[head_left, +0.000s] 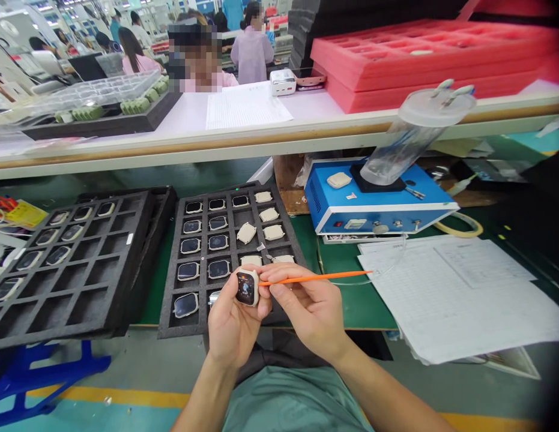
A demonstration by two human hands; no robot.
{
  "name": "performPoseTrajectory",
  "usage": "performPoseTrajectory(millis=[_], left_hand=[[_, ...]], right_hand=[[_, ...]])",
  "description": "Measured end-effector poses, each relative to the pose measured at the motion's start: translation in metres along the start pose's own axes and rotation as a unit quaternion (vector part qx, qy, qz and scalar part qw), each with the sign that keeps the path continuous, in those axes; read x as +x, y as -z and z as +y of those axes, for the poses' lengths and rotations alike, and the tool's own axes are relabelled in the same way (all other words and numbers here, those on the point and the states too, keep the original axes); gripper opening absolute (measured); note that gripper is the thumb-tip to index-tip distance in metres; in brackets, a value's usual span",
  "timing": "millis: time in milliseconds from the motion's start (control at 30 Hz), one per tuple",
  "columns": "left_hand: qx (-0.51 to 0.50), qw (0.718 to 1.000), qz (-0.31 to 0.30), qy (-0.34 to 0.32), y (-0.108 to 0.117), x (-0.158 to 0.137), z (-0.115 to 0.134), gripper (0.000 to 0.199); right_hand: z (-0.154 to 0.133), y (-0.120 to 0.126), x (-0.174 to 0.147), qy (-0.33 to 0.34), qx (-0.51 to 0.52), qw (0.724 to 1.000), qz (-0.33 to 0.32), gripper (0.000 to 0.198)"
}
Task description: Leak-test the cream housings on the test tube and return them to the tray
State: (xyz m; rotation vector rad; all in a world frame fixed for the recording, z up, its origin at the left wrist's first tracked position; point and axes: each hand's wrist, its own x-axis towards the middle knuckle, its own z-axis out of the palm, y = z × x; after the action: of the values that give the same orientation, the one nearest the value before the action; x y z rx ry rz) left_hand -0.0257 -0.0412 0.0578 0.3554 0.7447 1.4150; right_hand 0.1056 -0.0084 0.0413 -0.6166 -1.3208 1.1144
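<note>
My left hand [236, 327] is closed around a smartwatch case [247, 288] with a pale frame; its dark screen is lit and faces up toward me. Between the fingers of my right hand [313, 306] is a thin orange stick [324, 277], one end touching the side of the watch and the pointed end reaching right. Both hands are over the near edge of a black foam tray [169, 315]. Watch cases such as one in the front corner [186, 305] lie in its compartments, some screen up, others pale back up [247, 233].
At left stands another black foam tray [94, 300] with several watches. A blue box [378, 210] with switches carries a clear cylinder [405, 138]. Papers [459, 300] lie at right. A shelf [243, 143] crosses above, bearing red foam trays [351, 90]. Several people sit or stand beyond.
</note>
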Motion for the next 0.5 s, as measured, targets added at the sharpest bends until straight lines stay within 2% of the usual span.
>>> performPoseTrajectory(millis=[233,333,433,500], left_hand=[[-0.012,1.000,0.002,-0.002,-0.006,-0.002,-0.001,0.023],[-0.009,1.000,0.004,0.004,-0.008,-0.003,-0.002,0.022],[0.021,1.000,-0.003,0.001,-0.006,-0.004,-0.004,0.025],[0.057,0.998,-0.004,-0.013,-0.001,-0.006,-0.006,0.030]], right_hand=[[-0.003,-0.003,-0.004,-0.015,0.006,1.000,0.020,0.011],[-0.007,0.001,-0.008,0.003,0.020,0.999,0.029,0.010],[-0.006,0.030,-0.012,-0.008,-0.026,0.994,0.106,0.016],[0.000,0.069,-0.015,-0.081,-0.084,0.970,0.211,0.024]])
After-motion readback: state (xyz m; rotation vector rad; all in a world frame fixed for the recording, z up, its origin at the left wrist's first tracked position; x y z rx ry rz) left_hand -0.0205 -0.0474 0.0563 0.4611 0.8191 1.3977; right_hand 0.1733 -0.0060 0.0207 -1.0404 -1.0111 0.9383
